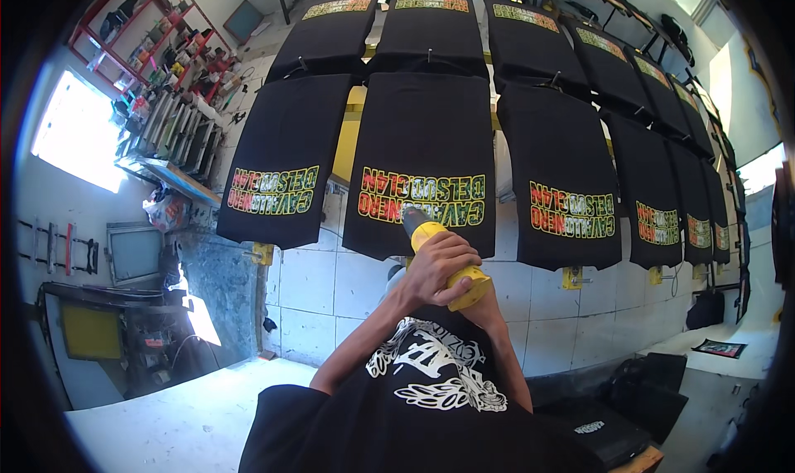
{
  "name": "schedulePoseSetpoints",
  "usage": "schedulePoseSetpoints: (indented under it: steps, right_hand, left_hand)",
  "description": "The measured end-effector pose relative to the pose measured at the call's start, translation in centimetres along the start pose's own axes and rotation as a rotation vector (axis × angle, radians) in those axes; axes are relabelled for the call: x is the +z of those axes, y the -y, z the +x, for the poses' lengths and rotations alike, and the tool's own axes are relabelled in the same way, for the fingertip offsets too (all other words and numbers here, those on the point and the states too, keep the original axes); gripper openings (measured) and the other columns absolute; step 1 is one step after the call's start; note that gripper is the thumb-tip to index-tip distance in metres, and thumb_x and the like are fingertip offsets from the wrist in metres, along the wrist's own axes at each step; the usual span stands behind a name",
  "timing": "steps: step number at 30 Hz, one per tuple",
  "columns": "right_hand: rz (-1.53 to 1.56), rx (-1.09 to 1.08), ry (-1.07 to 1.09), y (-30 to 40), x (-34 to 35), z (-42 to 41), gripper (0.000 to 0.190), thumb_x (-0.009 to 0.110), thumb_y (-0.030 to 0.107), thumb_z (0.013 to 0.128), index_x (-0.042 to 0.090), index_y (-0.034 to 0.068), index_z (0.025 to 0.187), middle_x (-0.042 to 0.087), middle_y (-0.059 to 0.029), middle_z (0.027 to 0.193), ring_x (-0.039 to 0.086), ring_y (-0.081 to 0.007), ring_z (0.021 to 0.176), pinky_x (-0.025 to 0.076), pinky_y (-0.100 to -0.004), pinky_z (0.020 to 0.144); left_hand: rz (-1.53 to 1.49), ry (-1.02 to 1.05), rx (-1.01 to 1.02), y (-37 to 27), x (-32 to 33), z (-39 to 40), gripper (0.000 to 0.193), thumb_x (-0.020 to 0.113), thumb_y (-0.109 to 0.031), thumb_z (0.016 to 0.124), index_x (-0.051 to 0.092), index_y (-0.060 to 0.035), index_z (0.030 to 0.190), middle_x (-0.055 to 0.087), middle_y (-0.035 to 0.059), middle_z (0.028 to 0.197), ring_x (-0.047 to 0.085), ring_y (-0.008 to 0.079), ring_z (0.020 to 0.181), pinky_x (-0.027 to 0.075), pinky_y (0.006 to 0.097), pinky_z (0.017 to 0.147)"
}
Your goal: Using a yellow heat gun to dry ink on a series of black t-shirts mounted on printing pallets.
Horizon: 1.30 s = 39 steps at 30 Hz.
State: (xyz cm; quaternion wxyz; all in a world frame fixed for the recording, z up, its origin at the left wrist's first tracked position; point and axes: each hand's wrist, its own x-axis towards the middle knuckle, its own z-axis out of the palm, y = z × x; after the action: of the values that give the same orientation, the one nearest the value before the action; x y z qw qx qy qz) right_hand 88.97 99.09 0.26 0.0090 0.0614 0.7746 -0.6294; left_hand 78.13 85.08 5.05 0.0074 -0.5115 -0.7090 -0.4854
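A yellow heat gun with a dark nozzle [428, 231] is held in front of my chest. My left hand [441, 265] wraps over its body from the left. Mostly hidden behind the gun, my right hand [484, 311] appears to grip it from below; the handle is out of sight. The nozzle tip overlaps the lower edge of a multicoloured print [428, 190] on a black T-shirt [428, 125] stretched over a printing board. From this angle I cannot tell how far the nozzle is from the fabric. The print's lettering is upside down to me.
More black printed shirts lie on boards at left [286, 131], right [559, 137] and in a far row. Yellow metal brackets [572, 278] support the boards. Framed screens [180, 131] stand below a red shelf [146, 57]. Behind me is a white tabletop [186, 411].
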Motion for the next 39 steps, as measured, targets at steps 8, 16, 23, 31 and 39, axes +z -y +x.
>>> schedulePoseSetpoints:
  steps: [8, 16, 23, 31, 39]
  right_hand:
    - [-0.124, 0.042, 0.036, -1.1, -1.0, -1.5, 0.031, 0.082, 0.023, 0.080, 0.069, 0.005, 0.101, 0.076, -0.0090, 0.091, 0.076, -0.0205, 0.087, 0.058, -0.0328, 0.071]
    - [-0.083, 0.046, -0.020, 0.4, -1.5, -0.2, 0.032, 0.084, 0.019, 0.079, 0.070, 0.003, 0.103, 0.076, -0.0073, 0.092, 0.075, -0.0164, 0.089, 0.058, -0.0313, 0.072]
    - [-0.150, 0.005, 0.038, -0.6, -0.7, 0.0, 0.033, 0.083, 0.022, 0.079, 0.070, 0.004, 0.103, 0.076, -0.0089, 0.091, 0.076, -0.0208, 0.088, 0.058, -0.0325, 0.073]
    - [-0.093, 0.044, -0.035, -0.9, -1.9, -1.8, 0.032, 0.084, 0.019, 0.078, 0.070, 0.003, 0.102, 0.076, -0.0065, 0.090, 0.075, -0.0160, 0.088, 0.058, -0.0319, 0.072]
    - [-0.101, 0.040, -0.043, -0.7, -1.9, 0.0, 0.034, 0.085, 0.019, 0.077, 0.069, 0.003, 0.104, 0.076, -0.0073, 0.091, 0.075, -0.0168, 0.088, 0.058, -0.0314, 0.072]
  left_hand:
    - [-0.040, 0.015, -0.090, -0.5, 1.3, -1.0, 0.045, 0.050, -0.038, 0.088, 0.070, 0.0000, 0.101, 0.070, 0.0182, 0.106, 0.064, 0.0346, 0.104, 0.046, 0.0465, 0.097]
    - [-0.070, -0.016, -0.014, 0.0, 0.9, 1.1, 0.041, 0.053, -0.035, 0.088, 0.071, 0.0011, 0.099, 0.071, 0.0172, 0.102, 0.065, 0.0335, 0.099, 0.046, 0.0448, 0.097]
    - [-0.019, -0.009, -0.060, -0.1, 0.2, -0.1, 0.044, 0.050, -0.037, 0.089, 0.070, 0.0002, 0.101, 0.071, 0.0175, 0.104, 0.065, 0.0346, 0.102, 0.046, 0.0452, 0.097]
    - [-0.081, -0.024, -0.037, 0.0, 2.6, 0.1, 0.040, 0.053, -0.034, 0.088, 0.070, 0.0008, 0.098, 0.071, 0.0175, 0.102, 0.065, 0.0338, 0.100, 0.046, 0.0452, 0.096]
    - [-0.066, 0.000, -0.002, 0.5, 1.1, 2.0, 0.040, 0.054, -0.034, 0.088, 0.071, 0.0010, 0.098, 0.071, 0.0176, 0.101, 0.065, 0.0338, 0.099, 0.045, 0.0449, 0.097]
